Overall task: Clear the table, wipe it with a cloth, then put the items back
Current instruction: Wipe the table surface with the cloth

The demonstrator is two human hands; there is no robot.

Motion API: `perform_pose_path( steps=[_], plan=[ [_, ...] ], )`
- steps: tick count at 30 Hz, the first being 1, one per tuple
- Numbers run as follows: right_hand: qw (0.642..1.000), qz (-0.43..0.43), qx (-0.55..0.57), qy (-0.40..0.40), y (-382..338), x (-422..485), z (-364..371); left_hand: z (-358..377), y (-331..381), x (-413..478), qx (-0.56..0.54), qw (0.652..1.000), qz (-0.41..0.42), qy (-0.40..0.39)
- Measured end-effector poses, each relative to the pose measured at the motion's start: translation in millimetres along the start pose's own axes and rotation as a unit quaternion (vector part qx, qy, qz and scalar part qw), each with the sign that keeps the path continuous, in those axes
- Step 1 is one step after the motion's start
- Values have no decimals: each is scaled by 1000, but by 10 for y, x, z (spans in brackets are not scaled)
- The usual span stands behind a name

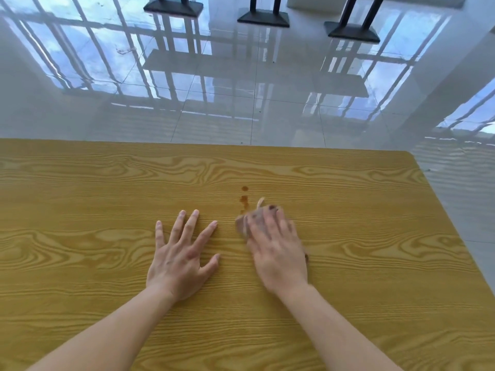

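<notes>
The yellow wood-grain table (107,183) fills the lower half of the head view. My left hand (182,255) lies flat on it with fingers spread, holding nothing. My right hand (276,247) presses flat on a small crumpled brownish cloth (250,219), which sticks out under the fingertips; the hand is blurred. A few brown liquid drops (244,195) sit on the table just beyond the cloth, the nearest one touching its edge. No other items are on the table.
The table's far edge runs across the middle of the view and its right edge slants down at the right. Beyond lies a glossy white tiled floor (241,89) with black table bases (263,18) at the top.
</notes>
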State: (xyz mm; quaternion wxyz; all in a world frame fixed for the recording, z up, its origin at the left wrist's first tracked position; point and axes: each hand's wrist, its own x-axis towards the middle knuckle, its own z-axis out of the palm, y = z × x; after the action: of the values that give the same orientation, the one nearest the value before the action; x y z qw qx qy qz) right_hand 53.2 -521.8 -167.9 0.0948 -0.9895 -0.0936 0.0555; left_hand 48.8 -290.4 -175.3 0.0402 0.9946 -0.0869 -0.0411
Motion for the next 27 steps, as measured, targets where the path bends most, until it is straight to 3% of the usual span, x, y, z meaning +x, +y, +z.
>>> perform_pose_path(
  steps=[3, 5, 7, 10, 12, 17, 21, 23, 25, 27],
  plan=[
    [993, -113, -21, 11, 58, -636, 113, 10, -10, 2, 2, 1000, 3, 0],
    [993, -112, -43, -1, 331, -690, 61, 14, -17, -1, -4, 1000, 4, 3],
    [998, -31, -45, 5, 565, -458, -46, 17, -16, -2, -6, 1000, 5, 4],
    [987, 163, 12, 4, 516, 183, -166, 3, -17, 3, -19, 1000, 6, 3],
    [981, 194, 20, -5, 208, 441, -132, -19, -15, 1, -29, 1000, 6, -2],
    [999, -51, -6, -7, -367, -161, 102, -166, -237, 38, -103, 995, 8, -3],
    [992, -101, -72, -17, 166, -601, 47, -152, -904, 1, -38, 999, -35, -13],
    [998, -16, -62, -17, 399, -325, -66, -90, -1099, -66, -9, 997, -67, -26],
    [991, 136, -6, -14, 406, 155, -183, -65, -1102, -88, 0, 997, -69, -18],
    [978, 206, 19, -9, 222, 587, -209, -76, -1083, -70, 1, 998, -63, -19]
  ],
)
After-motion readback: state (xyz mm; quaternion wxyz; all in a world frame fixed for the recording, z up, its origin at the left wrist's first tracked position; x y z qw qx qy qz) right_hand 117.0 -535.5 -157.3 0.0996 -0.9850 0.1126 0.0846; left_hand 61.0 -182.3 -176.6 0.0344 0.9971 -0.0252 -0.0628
